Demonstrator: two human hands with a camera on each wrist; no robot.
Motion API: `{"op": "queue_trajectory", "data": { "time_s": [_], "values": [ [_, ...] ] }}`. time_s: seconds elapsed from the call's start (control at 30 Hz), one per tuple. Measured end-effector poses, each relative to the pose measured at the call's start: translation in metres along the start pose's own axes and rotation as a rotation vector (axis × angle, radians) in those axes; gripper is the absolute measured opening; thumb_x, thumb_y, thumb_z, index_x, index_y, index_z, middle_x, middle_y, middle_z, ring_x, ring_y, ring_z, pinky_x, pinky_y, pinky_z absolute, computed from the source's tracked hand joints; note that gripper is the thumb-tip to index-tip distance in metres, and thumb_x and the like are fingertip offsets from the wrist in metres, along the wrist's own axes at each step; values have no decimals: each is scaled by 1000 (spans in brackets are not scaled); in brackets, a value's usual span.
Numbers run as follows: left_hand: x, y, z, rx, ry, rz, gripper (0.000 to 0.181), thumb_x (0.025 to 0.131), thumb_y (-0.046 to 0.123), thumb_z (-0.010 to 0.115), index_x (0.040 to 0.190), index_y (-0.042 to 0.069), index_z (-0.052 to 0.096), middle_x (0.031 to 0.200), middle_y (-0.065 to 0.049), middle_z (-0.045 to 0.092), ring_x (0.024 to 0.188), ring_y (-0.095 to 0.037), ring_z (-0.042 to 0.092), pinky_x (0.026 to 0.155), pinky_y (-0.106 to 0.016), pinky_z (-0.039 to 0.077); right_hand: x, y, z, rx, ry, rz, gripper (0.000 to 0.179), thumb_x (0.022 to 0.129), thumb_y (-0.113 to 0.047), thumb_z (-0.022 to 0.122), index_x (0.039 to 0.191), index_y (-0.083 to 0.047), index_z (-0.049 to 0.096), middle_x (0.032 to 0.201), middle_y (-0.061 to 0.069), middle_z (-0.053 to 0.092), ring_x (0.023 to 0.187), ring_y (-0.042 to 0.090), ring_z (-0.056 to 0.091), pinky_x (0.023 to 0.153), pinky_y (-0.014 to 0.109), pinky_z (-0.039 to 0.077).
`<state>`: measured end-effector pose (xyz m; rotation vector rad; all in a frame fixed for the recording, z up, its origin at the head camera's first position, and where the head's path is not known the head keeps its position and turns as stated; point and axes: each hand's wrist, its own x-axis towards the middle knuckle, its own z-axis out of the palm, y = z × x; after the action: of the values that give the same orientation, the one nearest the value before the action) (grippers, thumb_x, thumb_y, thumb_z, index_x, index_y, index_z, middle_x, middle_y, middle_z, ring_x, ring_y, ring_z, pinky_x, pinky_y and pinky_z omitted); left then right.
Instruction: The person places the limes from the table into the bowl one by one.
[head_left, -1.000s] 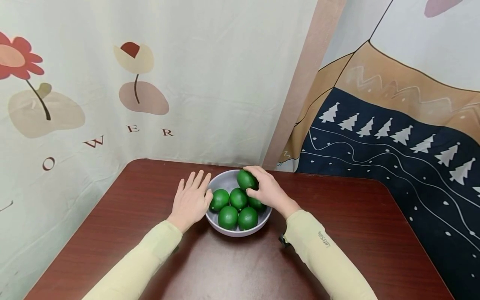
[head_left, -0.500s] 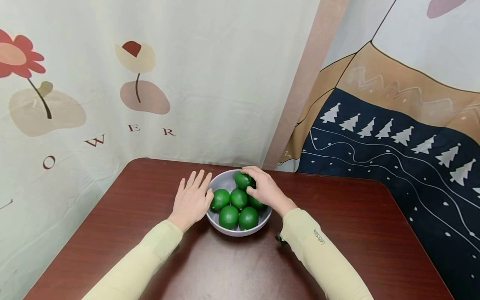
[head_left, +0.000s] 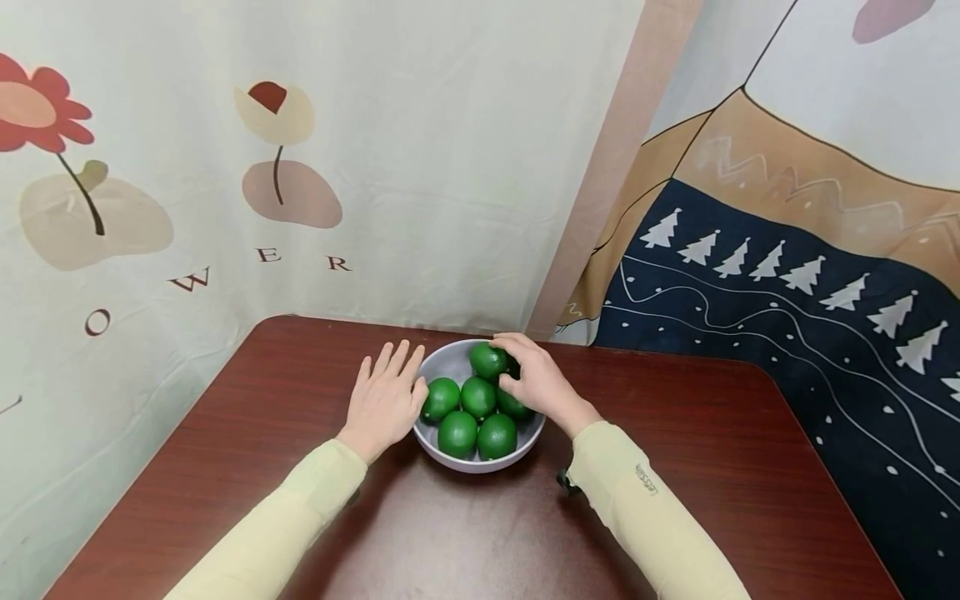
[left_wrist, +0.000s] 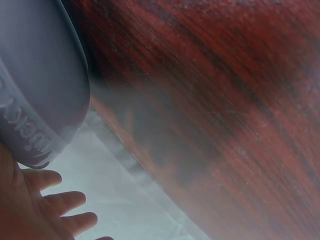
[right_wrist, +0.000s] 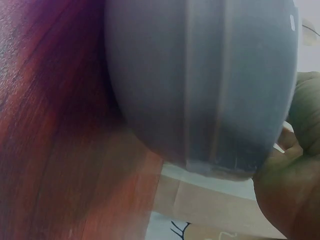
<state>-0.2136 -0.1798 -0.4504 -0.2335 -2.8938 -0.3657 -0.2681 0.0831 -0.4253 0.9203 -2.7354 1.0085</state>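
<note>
A greyish-lilac bowl [head_left: 474, 467] holds several green limes [head_left: 457, 435]. My left hand [head_left: 382, 408] lies at the bowl's left side with fingers straight and spread, the thumb side at the rim. In the left wrist view, the fingers [left_wrist: 65, 200] extend past the bowl wall [left_wrist: 45, 65]. My right hand [head_left: 546, 385] is over the bowl's right rim, thumb and fingers apart. Just left of its fingertips, the rear lime [head_left: 488, 361] rests in the bowl. Darker green shows under the right palm, partly hidden. The right wrist view shows mostly the bowl's outside [right_wrist: 200, 85].
A dark red-brown wooden table [head_left: 675, 467] carries the bowl near its back edge. Behind hangs a pale curtain [head_left: 450, 208] printed with flowers and letters. A navy and tan printed cloth [head_left: 750, 333] hangs at the right.
The rear lime first moved slightly left and down with my right hand. The right hand has since drawn a little right, while the lime stays. My left hand has hardly moved.
</note>
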Motion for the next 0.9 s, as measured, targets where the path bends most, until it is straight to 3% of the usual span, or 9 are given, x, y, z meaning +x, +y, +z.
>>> {"op": "queue_trajectory", "data": {
  "time_s": [0.57,0.9],
  "values": [
    [4,2,5,-19,-1,3,58,106,33,39,159,11,41,164,-19,37,155,-41,26,123,-63,19,-30,15,-17,1,120,-21,50,87,-5,73,136,-5,65,143,13,60,131,32,59,107,50,50],
    [8,3,9,-63,-11,-2,60,105,35,38,160,10,40,165,-19,35,155,-41,25,125,-61,17,-57,33,-29,-28,151,27,47,93,-12,74,138,-5,64,145,13,59,134,31,57,108,50,49]
  ]
}}
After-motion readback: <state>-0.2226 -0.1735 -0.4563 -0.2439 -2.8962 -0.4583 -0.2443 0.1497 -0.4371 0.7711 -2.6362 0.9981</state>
